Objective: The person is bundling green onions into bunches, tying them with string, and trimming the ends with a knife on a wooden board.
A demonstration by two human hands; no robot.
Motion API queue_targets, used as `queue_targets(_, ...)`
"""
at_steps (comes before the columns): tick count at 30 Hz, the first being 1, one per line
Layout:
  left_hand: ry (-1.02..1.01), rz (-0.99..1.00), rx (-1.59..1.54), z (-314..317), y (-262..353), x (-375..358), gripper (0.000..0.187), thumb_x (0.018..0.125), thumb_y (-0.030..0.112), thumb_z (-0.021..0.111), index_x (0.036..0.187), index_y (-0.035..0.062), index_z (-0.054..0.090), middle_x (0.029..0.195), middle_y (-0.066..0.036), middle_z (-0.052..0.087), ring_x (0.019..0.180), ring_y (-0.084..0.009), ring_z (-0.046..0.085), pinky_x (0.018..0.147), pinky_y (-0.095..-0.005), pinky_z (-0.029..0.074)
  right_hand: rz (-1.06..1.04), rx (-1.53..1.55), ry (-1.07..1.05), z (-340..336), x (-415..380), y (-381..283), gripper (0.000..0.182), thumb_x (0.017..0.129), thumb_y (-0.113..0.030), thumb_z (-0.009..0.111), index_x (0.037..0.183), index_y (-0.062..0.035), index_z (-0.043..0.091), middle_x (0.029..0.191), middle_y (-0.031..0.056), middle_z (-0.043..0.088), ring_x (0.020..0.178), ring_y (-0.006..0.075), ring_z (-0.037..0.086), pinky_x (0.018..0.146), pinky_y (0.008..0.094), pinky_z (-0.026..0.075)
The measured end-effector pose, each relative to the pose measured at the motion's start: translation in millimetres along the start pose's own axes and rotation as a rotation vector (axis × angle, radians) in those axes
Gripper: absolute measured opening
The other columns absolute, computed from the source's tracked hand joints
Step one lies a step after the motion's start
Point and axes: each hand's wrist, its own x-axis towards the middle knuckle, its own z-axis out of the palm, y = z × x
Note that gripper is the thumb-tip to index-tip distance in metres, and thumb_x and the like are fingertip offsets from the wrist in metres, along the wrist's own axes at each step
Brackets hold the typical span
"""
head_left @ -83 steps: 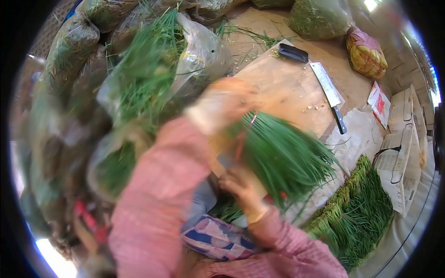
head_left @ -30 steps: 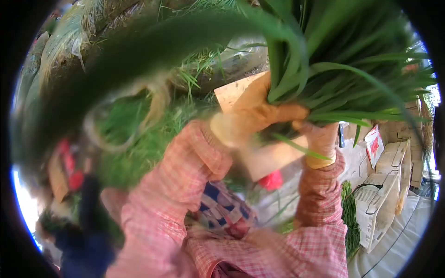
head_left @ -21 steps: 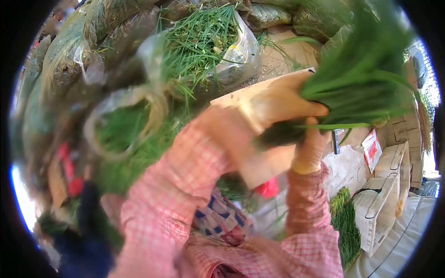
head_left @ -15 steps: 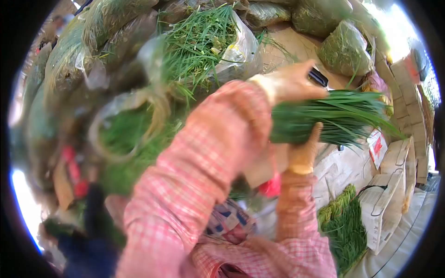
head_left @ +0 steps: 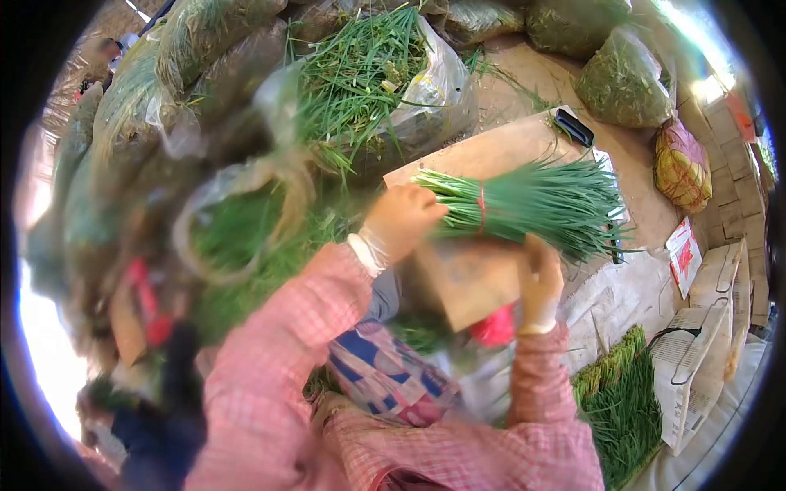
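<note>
A bundle of long green stalks (head_left: pixel 540 200) lies across a cardboard-covered surface, pale cut ends to the left, with a red band (head_left: pixel 481 204) around it near those ends. My left hand (head_left: pixel 401 219), gloved, is at the pale ends with its fingers curled; what it holds, if anything, is hidden. My right hand (head_left: pixel 541 278), also gloved, is at the bundle's lower edge, fingers raised and blurred. A black tray-like object (head_left: pixel 573 128) sits beyond the bundle.
An open plastic bag of loose greens (head_left: pixel 360 78) stands at the top, with filled bags (head_left: pixel 626 86) behind. More bundled greens (head_left: pixel 618 409) and a white crate (head_left: pixel 696 368) are at lower right. A co-worker's dark sleeve (head_left: pixel 168 409) shows at lower left.
My left hand has moved from the top of the bundle down and left to its pale ends. The banded part now shows, and my right hand is slightly lower.
</note>
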Motion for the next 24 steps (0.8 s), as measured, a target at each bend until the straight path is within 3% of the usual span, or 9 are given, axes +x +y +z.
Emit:
queue_targets(3, -0.056, 0.139, 0.060, 23, -12, 5, 0.020, 0.068, 0.008, 0.059, 0.087, 0.0103, 0.058, 0.090, -0.008, 0.055, 0.085, -0.0264, 0.054, 0.074, -0.0371, 0.045, -0.098, -0.027, 0.036, 26, 22, 2, 0.041, 0.073, 0.001, 0.064, 0.113, -0.0060, 0.056, 0.089, 0.0077, 0.056, 0.072, 0.0157, 0.052, 0.062, 0.0272, 0.044)
queue_targets(6, -0.045, 0.136, 0.095, 33, -16, 11, 0.016, 0.067, 0.008, 0.060, 0.083, 0.0097, 0.057, 0.084, -0.007, 0.054, 0.081, -0.0250, 0.055, 0.070, -0.0353, 0.046, -0.009, 0.084, -0.018, 38, 36, -10, 0.043, 0.073, -0.001, 0.066, 0.114, -0.0070, 0.055, 0.089, 0.0077, 0.055, 0.072, 0.0164, 0.052, 0.061, 0.0279, 0.044)
queue_targets(10, 0.054, 0.018, -0.117, 33, -16, 7, 0.014, 0.070, 0.007, 0.061, 0.084, 0.0082, 0.059, 0.081, -0.006, 0.056, 0.078, -0.0226, 0.056, 0.068, -0.0320, 0.047, -0.164, 0.156, 0.040, 56, 55, -12, 0.018, 0.076, -0.001, 0.063, 0.094, -0.0040, 0.061, 0.080, 0.0076, 0.055, 0.071, 0.0164, 0.053, 0.059, 0.0261, 0.043)
queue_targets(13, 0.065, -0.270, -0.482, 24, -16, -3, 0.014, 0.074, 0.005, 0.060, 0.088, 0.0069, 0.060, 0.088, -0.006, 0.060, 0.078, -0.0190, 0.058, 0.069, -0.0287, 0.047, -0.026, 0.315, 0.007, 61, 61, -31, 0.006, 0.079, -0.003, 0.061, 0.085, -0.0023, 0.060, 0.076, 0.0089, 0.056, 0.068, 0.0195, 0.053, 0.061, 0.0296, 0.044)
queue_targets(16, 0.052, -0.523, -0.717, 15, -14, -12, 0.014, 0.078, 0.003, 0.058, 0.091, 0.0039, 0.061, 0.095, -0.006, 0.062, 0.079, -0.0159, 0.059, 0.070, -0.0256, 0.046, -0.199, 0.175, 0.161, 81, 65, -20, 0.007, 0.081, -0.008, 0.061, 0.085, -0.0025, 0.061, 0.075, 0.0107, 0.058, 0.067, 0.0226, 0.054, 0.063, 0.0324, 0.044)
queue_targets(19, -0.023, -0.663, -1.034, 15, -22, -20, 0.015, 0.080, 0.003, 0.057, 0.094, -0.0004, 0.058, 0.097, -0.009, 0.062, 0.082, -0.0174, 0.059, 0.073, -0.0271, 0.048, 0.009, 0.301, 0.172, 98, 61, -18, 0.009, 0.081, -0.011, 0.062, 0.085, -0.0026, 0.060, 0.076, 0.0124, 0.060, 0.068, 0.0238, 0.054, 0.064, 0.0331, 0.043)
queue_targets(22, 0.051, -0.896, -1.649, 17, -28, -28, 0.019, 0.083, 0.004, 0.056, 0.099, -0.0055, 0.055, 0.095, -0.015, 0.061, 0.085, -0.0220, 0.060, 0.075, -0.0310, 0.050, 0.143, 0.324, 0.190, 108, 61, -10, 0.010, 0.081, -0.012, 0.063, 0.085, -0.0030, 0.060, 0.075, 0.0124, 0.061, 0.067, 0.0239, 0.054, 0.065, 0.0333, 0.044)
queue_targets(24, 0.096, -0.998, -1.783, 17, -34, -40, 0.021, 0.083, 0.005, 0.056, 0.100, -0.0067, 0.053, 0.093, -0.017, 0.061, 0.085, -0.0240, 0.060, 0.076, -0.0330, 0.050, 0.104, 0.328, 0.181, 115, 63, 2, 0.010, 0.082, -0.012, 0.062, 0.085, -0.0030, 0.060, 0.075, 0.0121, 0.061, 0.068, 0.0236, 0.055, 0.065, 0.0331, 0.044)
